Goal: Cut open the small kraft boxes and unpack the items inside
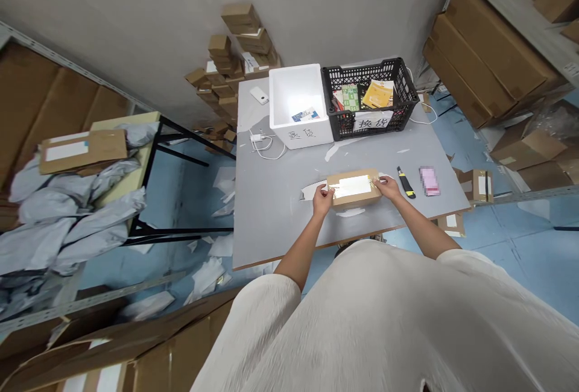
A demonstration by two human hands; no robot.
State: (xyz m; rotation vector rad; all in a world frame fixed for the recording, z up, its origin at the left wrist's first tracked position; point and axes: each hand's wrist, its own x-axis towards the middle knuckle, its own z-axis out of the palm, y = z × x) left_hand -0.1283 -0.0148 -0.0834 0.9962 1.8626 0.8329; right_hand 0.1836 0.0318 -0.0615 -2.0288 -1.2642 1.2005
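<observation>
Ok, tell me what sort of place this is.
Probably a parcel-handling or returns room: taped cardboard box on the table, grey mailing bags piled at the left, and large cartons on the right.

The table (280, 211) is grey, the crate (335, 122) black, the bin (301, 136) white, the cutter (406, 183) black and yellow, the box (356, 201) brown with a white label (354, 185).

And here the left hand (322, 199) grips one end of the small cardboard box (355, 189) on the grey table (275, 214), the right hand (387, 187) at its other end. Just beyond the right hand lies the black and yellow utility knife (406, 183), with a pink item (429, 181), too blurred to name, beside it, while the white bin (299, 107) and the black crate (370, 99) stand side by side at the back.
</observation>
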